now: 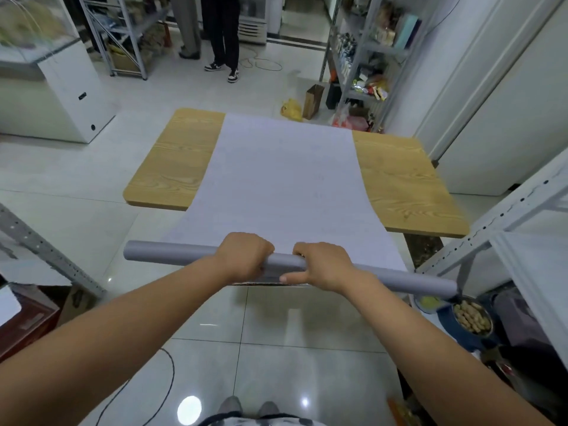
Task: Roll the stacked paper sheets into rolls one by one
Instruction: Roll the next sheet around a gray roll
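Observation:
A large white paper sheet (pixel 285 176) lies along the wooden table (pixel 405 186) and hangs past its near edge. Its near end is wound into a long grey-white roll (pixel 172 252) that runs from left to right in the air in front of the table. My left hand (pixel 246 256) grips the roll near its middle, fingers curled over the top. My right hand (pixel 322 265) grips it just to the right, thumb underneath. Any further sheets under the top one cannot be made out.
Metal shelf racks stand at the right (pixel 498 229) and the near left (pixel 40 247). A bowl of peanuts (pixel 471 315) sits low on the right. Two people's legs (pixel 224 35) stand on the tiled floor beyond the table. A black cable (pixel 170 373) lies by my feet.

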